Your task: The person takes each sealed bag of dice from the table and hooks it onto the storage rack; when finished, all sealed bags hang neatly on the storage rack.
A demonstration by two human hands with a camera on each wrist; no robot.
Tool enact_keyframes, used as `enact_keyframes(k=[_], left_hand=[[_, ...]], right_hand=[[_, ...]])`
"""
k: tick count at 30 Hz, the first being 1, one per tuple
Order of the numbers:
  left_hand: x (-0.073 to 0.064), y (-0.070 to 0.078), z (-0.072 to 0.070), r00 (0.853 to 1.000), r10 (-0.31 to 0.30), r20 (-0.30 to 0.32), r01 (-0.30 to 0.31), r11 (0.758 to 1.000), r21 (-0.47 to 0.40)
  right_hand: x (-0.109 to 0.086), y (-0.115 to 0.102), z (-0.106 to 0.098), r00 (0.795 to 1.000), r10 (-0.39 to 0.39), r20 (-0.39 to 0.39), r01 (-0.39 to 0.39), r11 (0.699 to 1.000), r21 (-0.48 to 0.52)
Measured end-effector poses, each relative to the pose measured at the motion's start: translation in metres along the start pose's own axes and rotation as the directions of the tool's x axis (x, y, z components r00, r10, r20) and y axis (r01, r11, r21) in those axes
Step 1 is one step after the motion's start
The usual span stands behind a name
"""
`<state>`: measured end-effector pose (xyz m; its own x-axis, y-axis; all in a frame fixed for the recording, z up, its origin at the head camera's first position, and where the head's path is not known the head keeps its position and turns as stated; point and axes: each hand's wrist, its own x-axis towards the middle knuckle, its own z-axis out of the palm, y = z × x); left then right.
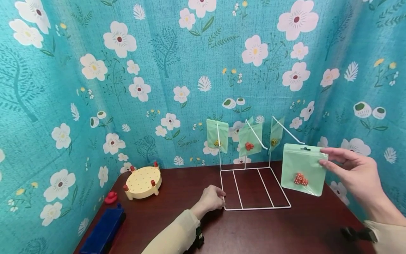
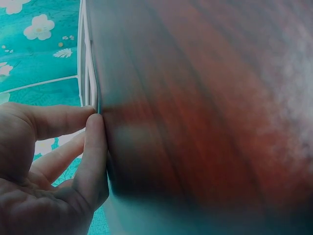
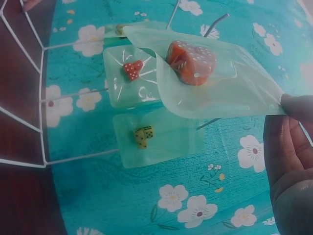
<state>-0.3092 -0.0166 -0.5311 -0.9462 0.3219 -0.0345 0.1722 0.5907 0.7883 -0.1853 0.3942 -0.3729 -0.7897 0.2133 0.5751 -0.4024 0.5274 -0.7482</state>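
Note:
My right hand point(image 1: 358, 173) pinches the upper right corner of a pale green zip bag point(image 1: 304, 165) between thumb and fingers. Red-orange dice point(image 1: 300, 179) with white dots show through its front, and a hang hole sits at its top edge. The bag is held up beside the tip of the right hook of a white wire display rack point(image 1: 258, 208). Down at the rack's base, my left hand point(image 1: 209, 199) grips the left side wire; the left wrist view shows thumb and finger meeting at the wire point(image 2: 89, 63).
Three similar bags hang on the rack's hooks: the left bag point(image 1: 212, 132) and right bag point(image 1: 276, 134) with yellow dice, the middle bag point(image 1: 253, 132) with red ones. A cream pegged disc point(image 1: 144, 181), a red toy duck point(image 1: 111, 198) and a blue object point(image 1: 103, 229) lie left. Floral curtain surrounds the table point(image 1: 247, 233).

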Motion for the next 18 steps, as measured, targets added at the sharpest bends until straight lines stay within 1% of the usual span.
enact_keyframes(k=[3, 7, 10, 15, 18], left_hand=[[0.0, -0.001, 0.001, 1.0, -0.003, 0.004, 0.003, 1.0, -0.021], [0.002, -0.004, 0.002, 1.0, 0.01, 0.002, -0.01, 1.0, -0.006], [0.003, -0.005, 0.001, 1.0, 0.019, -0.003, -0.019, 1.0, 0.007], [0.003, -0.004, 0.002, 1.0, 0.02, -0.009, -0.019, 1.0, 0.021], [0.003, -0.004, 0.003, 1.0, 0.013, -0.007, -0.013, 1.0, 0.01]], right_hand=[[0.004, 0.001, 0.001, 1.0, 0.017, -0.007, -0.016, 1.0, 0.003], [0.008, 0.002, 0.001, 0.999, 0.037, -0.009, -0.037, 0.999, 0.012], [0.012, 0.005, 0.0, 0.999, 0.05, 0.006, -0.051, 0.998, 0.025], [0.016, 0.01, 0.0, 0.997, 0.075, 0.024, -0.075, 0.996, 0.037], [0.018, 0.013, 0.002, 0.997, 0.077, 0.026, -0.078, 0.996, 0.041]])
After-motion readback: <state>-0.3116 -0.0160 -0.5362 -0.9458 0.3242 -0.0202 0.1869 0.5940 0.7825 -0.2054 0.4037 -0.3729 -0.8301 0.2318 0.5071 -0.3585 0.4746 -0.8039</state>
